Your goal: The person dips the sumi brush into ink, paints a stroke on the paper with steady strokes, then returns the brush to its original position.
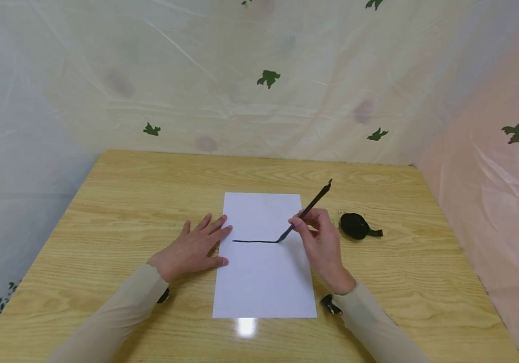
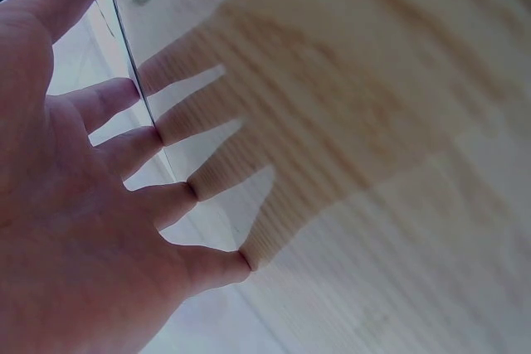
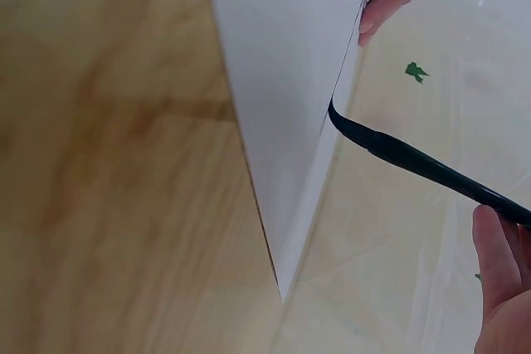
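Observation:
A white sheet of paper (image 1: 264,282) lies on the wooden table, with a single black horizontal stroke (image 1: 255,241) across its middle. My right hand (image 1: 320,242) pinches a dark ink brush (image 1: 314,202) by its handle, thumb against fingers. The brush slants up to the right, and its bent tip meets the right end of the stroke. In the right wrist view, the curved bristles (image 3: 348,128) touch the paper. My left hand (image 1: 196,249) rests with spread fingers on the paper's left edge; the left wrist view shows the fingers (image 2: 124,151) extended and holding nothing.
Right of my right hand sits a round black object (image 1: 354,226) with a short tab, small dark specks beside it. The wooden table (image 1: 119,201) meets pale hanging sheeting (image 1: 187,75) with green leaf shapes at the back and sides. A light glare shows below the paper.

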`<state>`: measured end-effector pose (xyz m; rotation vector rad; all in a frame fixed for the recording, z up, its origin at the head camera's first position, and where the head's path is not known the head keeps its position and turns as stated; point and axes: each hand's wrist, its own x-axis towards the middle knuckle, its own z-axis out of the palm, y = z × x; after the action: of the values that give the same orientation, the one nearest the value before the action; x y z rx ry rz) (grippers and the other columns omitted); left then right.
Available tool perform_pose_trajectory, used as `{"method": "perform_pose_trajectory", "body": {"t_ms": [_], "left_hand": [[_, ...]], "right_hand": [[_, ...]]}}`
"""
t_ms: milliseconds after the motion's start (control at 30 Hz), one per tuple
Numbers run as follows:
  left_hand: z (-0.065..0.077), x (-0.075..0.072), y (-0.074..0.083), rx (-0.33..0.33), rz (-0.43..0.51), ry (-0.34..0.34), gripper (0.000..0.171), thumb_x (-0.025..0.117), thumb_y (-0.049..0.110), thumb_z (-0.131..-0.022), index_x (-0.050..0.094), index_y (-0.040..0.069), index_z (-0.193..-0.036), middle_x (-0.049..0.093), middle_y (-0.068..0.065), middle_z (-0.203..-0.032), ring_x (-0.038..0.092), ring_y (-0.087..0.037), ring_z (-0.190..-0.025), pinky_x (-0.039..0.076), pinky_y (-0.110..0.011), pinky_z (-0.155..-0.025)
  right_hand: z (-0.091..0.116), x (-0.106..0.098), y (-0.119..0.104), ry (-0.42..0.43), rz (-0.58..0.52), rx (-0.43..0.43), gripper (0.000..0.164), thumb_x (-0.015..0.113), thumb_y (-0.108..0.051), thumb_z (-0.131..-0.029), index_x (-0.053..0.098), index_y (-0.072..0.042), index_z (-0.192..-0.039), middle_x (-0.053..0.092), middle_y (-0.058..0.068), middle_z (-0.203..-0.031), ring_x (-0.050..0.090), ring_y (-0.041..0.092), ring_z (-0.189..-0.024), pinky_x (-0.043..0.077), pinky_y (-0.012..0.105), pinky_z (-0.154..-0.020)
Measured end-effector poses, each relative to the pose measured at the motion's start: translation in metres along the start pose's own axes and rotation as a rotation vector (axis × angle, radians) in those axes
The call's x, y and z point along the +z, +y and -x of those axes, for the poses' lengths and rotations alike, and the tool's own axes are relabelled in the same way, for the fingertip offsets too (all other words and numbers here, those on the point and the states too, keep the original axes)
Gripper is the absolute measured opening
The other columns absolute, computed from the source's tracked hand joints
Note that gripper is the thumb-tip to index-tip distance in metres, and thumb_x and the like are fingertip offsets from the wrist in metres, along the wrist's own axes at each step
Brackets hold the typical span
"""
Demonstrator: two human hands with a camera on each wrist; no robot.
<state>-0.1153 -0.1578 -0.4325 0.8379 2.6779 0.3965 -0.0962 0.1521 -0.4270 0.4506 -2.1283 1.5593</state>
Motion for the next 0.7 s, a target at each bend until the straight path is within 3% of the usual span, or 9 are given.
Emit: {"method": "perform_pose_trajectory", "body": {"t_ms": [100,300,700], "left_hand": [[0.0000,0.0005,-0.0010,0.001,-0.002,0.001,0.078,0.067,0.049,-0.099,0.037,0.013,-0.162,0.023,-0.012,-0.171,0.016,-0.046,-0.155,0.015,-0.080,-0.111],[0.0002,0.0008,-0.0016,0.006,0.002,0.005,0.078,0.066,0.050,-0.099,0.038,0.012,-0.161,0.023,-0.012,-0.171,0.016,-0.046,-0.155,0.015,-0.081,-0.111],[0.0011,0.0001,-0.0010,0.007,0.005,0.002,0.078,0.066,0.049,-0.099,0.037,0.013,-0.162,0.023,-0.012,-0.171,0.016,-0.046,-0.155,0.015,-0.081,-0.111]], "right_hand": [[0.0003,-0.0009,-0.0001,-0.001,-0.004,0.005,0.023,0.071,0.007,-0.093,0.056,0.007,-0.110,0.070,0.017,-0.101,0.075,0.033,-0.089,0.060,0.024,-0.077],[0.0006,-0.0026,0.0000,0.005,-0.017,0.010,0.022,0.070,0.008,-0.093,0.056,0.008,-0.109,0.069,0.017,-0.102,0.073,0.016,-0.091,0.060,0.024,-0.078],[0.0010,-0.0062,-0.0018,0.024,-0.010,0.008,0.021,0.070,0.010,-0.092,0.056,0.008,-0.107,0.069,0.019,-0.101,0.073,0.015,-0.091,0.060,0.024,-0.078]]}}
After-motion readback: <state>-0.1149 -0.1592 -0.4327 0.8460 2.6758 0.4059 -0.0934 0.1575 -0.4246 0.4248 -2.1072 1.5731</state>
